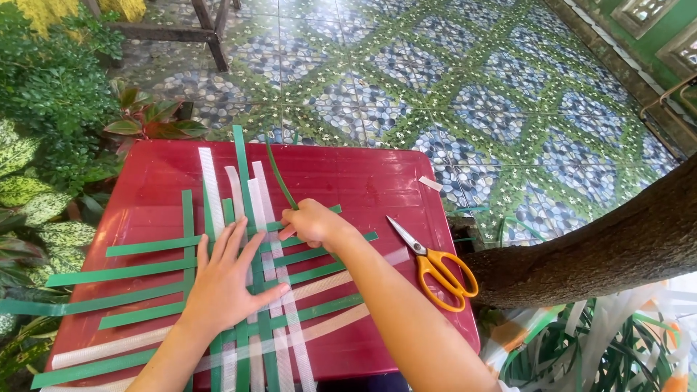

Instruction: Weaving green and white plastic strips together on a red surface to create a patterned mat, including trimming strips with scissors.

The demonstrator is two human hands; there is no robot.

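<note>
Head view is showing us working over a glossy dark-red plastic desk [377, 181] standing on a floor of blue-and-green patterned tiles [494, 109]. We are pressing our left hand [225, 279] flat, fingers spread and grasping nothing, onto a half-woven mat of flat green and translucent white plastic strips [272, 305] lying across the left and middle of the desk. Our right hand [312, 221] is pinching, with fingers clenched, a thin green strip [278, 170] that is curving up and away toward the far edge of the desk. The right forearm is crossing over the near right part of the mat and hiding some of the weave beneath it.

Just right of the mat, a pair of scissors with orange handles and steel blades [434, 263] is lying on the desk, apart from both hands, blades pointing toward the weave. A small white scrap [430, 183] is sitting near the far right edge. A thick brown tree trunk [617, 247] is leaning in beside the right edge of the desk, with loose white and green strips [602, 341] heaped below it. Leafy potted plants [43, 145] are crowding the left side, and dark wooden furniture legs [210, 33] are standing beyond.
</note>
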